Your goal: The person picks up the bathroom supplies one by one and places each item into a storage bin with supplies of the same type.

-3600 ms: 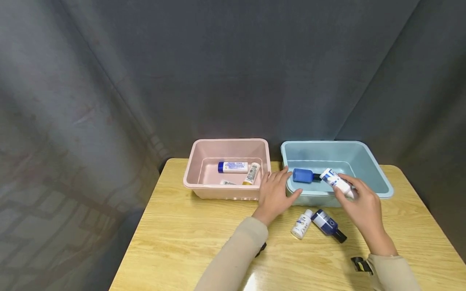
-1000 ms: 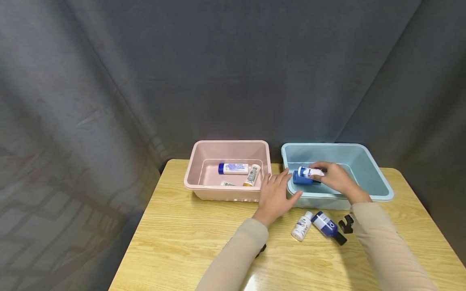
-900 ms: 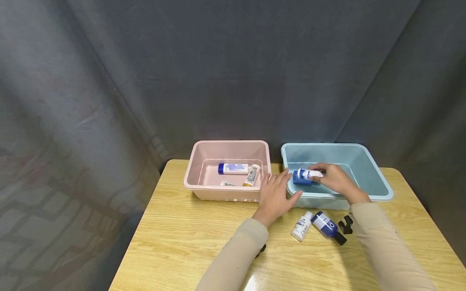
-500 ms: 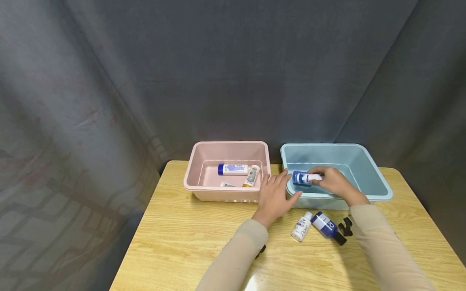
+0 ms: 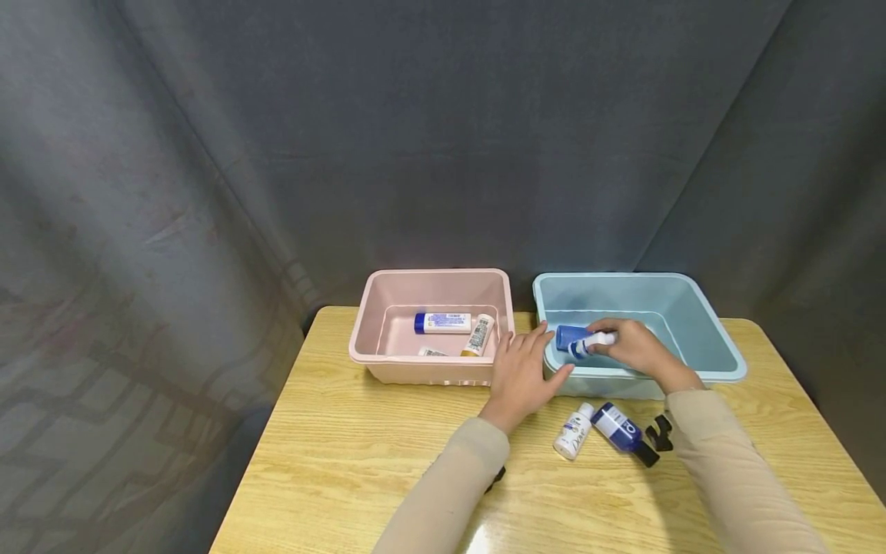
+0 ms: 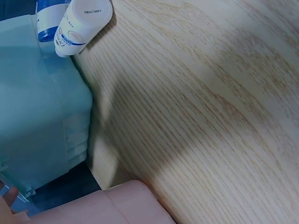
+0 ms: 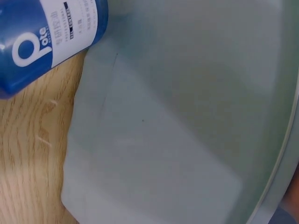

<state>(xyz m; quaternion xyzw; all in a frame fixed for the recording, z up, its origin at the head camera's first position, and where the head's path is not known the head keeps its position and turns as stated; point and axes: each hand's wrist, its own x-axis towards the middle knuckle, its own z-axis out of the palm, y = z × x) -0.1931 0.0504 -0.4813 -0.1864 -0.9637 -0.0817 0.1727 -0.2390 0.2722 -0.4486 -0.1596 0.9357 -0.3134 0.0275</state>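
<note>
The person wears long beige sleeves on both arms, reaching to the wrists. The left hand (image 5: 521, 373) and right hand (image 5: 633, 348) are bare. A black wrist-mounted device (image 5: 659, 432) shows under the right sleeve.

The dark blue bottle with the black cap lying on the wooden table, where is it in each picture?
Head view: the dark blue bottle with the black cap lies on the table in front of the light blue plastic bin.
Left wrist view: only its labelled end shows, top left corner.
Right wrist view: its body fills the top left.
Shared landmark: the light blue plastic bin, beside the bottle in all three views.
</note>
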